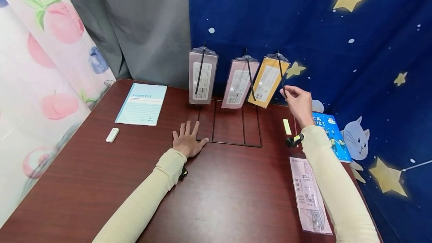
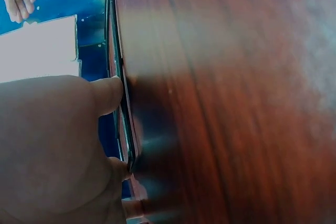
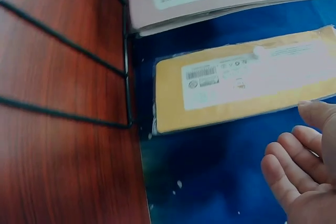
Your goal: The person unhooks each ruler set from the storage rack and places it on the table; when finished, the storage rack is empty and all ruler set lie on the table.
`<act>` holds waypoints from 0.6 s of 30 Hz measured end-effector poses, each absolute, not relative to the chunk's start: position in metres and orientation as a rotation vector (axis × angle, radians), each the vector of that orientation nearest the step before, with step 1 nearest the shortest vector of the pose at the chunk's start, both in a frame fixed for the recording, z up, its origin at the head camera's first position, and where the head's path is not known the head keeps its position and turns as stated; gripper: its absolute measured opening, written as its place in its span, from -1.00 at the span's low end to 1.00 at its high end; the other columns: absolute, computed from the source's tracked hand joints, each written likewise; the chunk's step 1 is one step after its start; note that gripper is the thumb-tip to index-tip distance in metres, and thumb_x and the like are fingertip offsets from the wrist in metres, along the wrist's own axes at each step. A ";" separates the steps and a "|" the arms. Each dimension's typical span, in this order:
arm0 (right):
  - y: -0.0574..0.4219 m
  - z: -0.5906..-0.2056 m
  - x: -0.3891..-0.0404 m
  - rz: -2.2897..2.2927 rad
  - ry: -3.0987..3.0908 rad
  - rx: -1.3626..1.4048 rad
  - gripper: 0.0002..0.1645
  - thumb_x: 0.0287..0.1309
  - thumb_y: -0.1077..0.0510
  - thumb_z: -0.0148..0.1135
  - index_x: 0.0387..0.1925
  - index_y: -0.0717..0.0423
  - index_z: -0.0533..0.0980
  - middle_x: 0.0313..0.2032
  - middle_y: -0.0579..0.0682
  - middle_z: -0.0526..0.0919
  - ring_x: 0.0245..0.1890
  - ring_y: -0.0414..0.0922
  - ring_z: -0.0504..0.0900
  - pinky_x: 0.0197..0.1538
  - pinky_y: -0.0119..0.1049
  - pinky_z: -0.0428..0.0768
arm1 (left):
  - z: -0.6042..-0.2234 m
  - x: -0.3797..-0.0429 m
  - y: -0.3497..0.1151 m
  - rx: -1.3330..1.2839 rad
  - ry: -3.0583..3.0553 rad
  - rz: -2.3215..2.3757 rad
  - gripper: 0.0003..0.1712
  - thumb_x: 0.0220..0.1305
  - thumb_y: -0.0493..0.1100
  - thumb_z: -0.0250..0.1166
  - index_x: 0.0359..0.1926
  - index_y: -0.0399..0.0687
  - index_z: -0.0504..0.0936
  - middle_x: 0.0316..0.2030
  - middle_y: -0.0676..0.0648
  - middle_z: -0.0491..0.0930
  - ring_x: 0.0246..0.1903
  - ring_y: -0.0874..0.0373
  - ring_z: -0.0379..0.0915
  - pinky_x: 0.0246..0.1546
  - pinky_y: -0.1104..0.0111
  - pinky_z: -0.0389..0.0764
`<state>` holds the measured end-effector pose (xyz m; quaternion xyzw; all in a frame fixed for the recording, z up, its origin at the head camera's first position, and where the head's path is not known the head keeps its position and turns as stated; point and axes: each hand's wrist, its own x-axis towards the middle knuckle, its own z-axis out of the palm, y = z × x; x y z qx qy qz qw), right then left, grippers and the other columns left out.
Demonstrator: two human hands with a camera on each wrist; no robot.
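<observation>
My left hand (image 1: 187,141) rests spread on the table at the front left corner of a black wire rack (image 1: 229,144); its thumb lies against the wire in the left wrist view. On the rack's hooks hang a grey-mauve pack (image 1: 191,81), a pink pack (image 1: 227,95) and a yellow pack (image 1: 255,85), each with a white label. My right hand (image 1: 300,102) is raised beside the yellow pack, fingertips at the end of its black hook (image 1: 281,74). In the right wrist view its fingers (image 3: 273,169) are loosely bent, and no held thing shows.
A light blue notebook (image 1: 141,110) and a small white block (image 1: 112,135) lie at left. At right are a pale yellow strip (image 1: 287,126), a blue book (image 1: 332,130) and a pink plastic-wrapped pack (image 1: 300,190). Curtains (image 1: 236,10) stand behind the table (image 1: 209,198).
</observation>
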<state>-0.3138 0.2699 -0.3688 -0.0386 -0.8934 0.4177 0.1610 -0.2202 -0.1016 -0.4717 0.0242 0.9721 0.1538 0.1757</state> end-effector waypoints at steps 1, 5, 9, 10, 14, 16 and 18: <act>0.267 -0.368 -0.317 1.234 -2.537 -0.112 -0.46 0.34 -0.17 0.35 0.21 0.03 0.67 0.07 0.17 0.77 -0.04 -0.12 0.77 -0.11 -0.60 0.58 | -0.472 -0.220 -0.102 0.068 2.748 0.434 -0.07 0.58 0.37 -0.13 0.70 0.10 -0.24 0.68 -0.24 -0.29 0.67 -0.22 -0.43 0.59 -0.27 -0.22; 0.260 -0.366 -0.327 1.427 -2.460 -0.096 -0.38 0.35 -0.10 0.37 0.34 0.06 0.55 0.21 0.17 0.70 0.17 0.01 0.73 0.10 -0.43 0.67 | -0.474 -0.222 -0.103 0.068 2.741 0.430 -0.06 0.57 0.38 -0.14 0.70 0.11 -0.26 0.68 -0.23 -0.31 0.67 -0.21 -0.45 0.59 -0.27 -0.23; 0.257 -0.367 -0.334 1.544 -2.400 -0.104 -0.36 0.34 -0.08 0.37 0.36 0.07 0.53 0.25 0.17 0.67 0.22 0.00 0.70 0.20 -0.33 0.66 | -0.478 -0.224 -0.103 0.066 2.738 0.428 -0.05 0.56 0.40 -0.13 0.70 0.13 -0.26 0.68 -0.23 -0.31 0.67 -0.21 -0.44 0.59 -0.27 -0.22; 0.256 -0.367 -0.335 1.538 -2.401 -0.108 -0.36 0.34 -0.09 0.37 0.35 0.06 0.54 0.25 0.16 0.67 0.21 -0.01 0.70 0.21 -0.31 0.65 | -0.478 -0.224 -0.104 0.065 2.735 0.428 -0.04 0.56 0.40 -0.12 0.70 0.14 -0.26 0.68 -0.23 -0.31 0.67 -0.21 -0.45 0.59 -0.26 -0.23; 0.253 -0.369 -0.338 1.474 -2.422 -0.116 -0.35 0.32 -0.14 0.38 0.32 0.06 0.57 0.21 0.15 0.70 0.19 -0.05 0.70 0.27 -0.25 0.61 | -0.484 -0.228 -0.104 0.067 2.730 0.415 -0.02 0.54 0.45 -0.16 0.69 0.17 -0.32 0.68 -0.21 -0.35 0.67 -0.20 -0.48 0.59 -0.27 -0.24; 0.252 -0.370 -0.339 1.433 -2.437 -0.121 -0.34 0.31 -0.17 0.38 0.31 0.06 0.58 0.19 0.15 0.71 0.18 -0.08 0.71 0.27 -0.24 0.59 | -0.485 -0.229 -0.105 0.068 2.736 0.414 -0.02 0.53 0.46 -0.16 0.69 0.18 -0.31 0.69 -0.21 -0.34 0.67 -0.20 -0.47 0.58 -0.28 -0.23; 0.250 -0.370 -0.341 1.407 -2.434 -0.126 -0.38 0.31 -0.18 0.39 0.24 0.09 0.63 0.13 0.16 0.75 0.10 -0.12 0.73 0.21 -0.29 0.60 | -0.486 -0.230 -0.105 0.071 2.742 0.413 -0.01 0.53 0.47 -0.16 0.69 0.18 -0.30 0.68 -0.22 -0.33 0.67 -0.21 -0.46 0.58 -0.29 -0.21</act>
